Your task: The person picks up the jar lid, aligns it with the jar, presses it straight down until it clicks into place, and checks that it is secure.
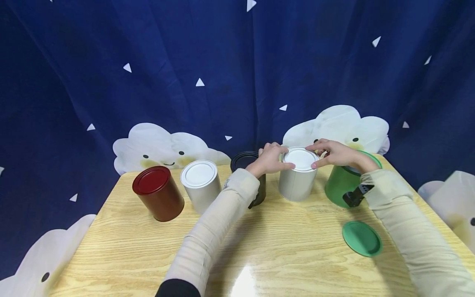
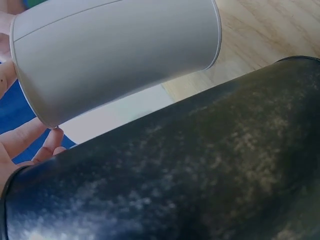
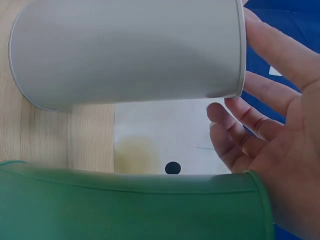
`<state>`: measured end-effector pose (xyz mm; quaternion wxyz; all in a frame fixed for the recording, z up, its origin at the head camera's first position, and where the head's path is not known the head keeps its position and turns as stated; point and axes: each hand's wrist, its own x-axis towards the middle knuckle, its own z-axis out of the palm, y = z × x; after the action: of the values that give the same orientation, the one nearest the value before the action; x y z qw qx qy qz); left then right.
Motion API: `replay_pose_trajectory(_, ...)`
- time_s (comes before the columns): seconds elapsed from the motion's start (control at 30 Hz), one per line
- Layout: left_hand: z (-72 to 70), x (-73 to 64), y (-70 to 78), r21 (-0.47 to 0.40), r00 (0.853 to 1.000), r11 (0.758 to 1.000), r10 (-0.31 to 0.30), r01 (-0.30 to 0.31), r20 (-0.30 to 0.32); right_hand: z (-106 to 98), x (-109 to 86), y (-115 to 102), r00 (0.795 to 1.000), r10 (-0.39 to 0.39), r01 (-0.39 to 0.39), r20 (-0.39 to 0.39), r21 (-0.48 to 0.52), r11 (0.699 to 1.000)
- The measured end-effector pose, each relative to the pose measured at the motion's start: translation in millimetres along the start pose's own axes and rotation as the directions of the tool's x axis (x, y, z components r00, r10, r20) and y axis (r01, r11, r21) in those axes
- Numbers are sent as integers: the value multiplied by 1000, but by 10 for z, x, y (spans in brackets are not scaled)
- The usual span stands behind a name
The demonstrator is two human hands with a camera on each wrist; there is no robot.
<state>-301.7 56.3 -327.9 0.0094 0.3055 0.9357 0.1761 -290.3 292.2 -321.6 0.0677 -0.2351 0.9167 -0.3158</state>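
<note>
A white can (image 1: 297, 185) stands upright with its white lid (image 1: 301, 159) on top. My left hand (image 1: 271, 159) holds the left side of the lid's rim, thumb in front and fingers toward the back. Opposite it, my right hand (image 1: 335, 153) grips the right side of the rim the same way. In the right wrist view, several fingers (image 3: 265, 90) of that hand bend at the rim of the white can (image 3: 130, 50). Beneath my left wrist is a black can (image 2: 175, 170), and a green can (image 3: 140, 207) stands under the right one.
A green lid (image 1: 361, 238) lies on the wooden table (image 1: 289, 260) in front of the green can. To the left stand a second white can (image 1: 200, 185) and a dark red can (image 1: 159, 194), both lidded. A blue curtain (image 1: 222, 74) with cloud shapes hangs behind.
</note>
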Motion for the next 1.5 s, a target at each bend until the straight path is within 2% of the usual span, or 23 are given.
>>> replay_pose_trajectory(0.4,-29,16,23,-2,1000,1000,-6,6,-14,12,6,-61,1000,19,-19,6,-17,1000)
replay_pose_trajectory(0.63,-17,2,22,-20,999,1000,-18,17,-28,25,-66,-103,993,14,-23,-115,-83,996)
replay_pose_trajectory(0.7,-18,-1,26,-14,999,1000,-20,19,-28,29,-71,-95,992,16,-26,-124,-78,997)
replay_pose_trajectory(1.27,-31,-2,48,14,999,999,-29,30,-19,46,-46,-106,995,25,-31,-99,-67,997)
replay_pose_trajectory(1.5,-33,-15,59,47,999,998,-33,33,3,49,-77,-130,996,-5,-7,-92,-125,992)
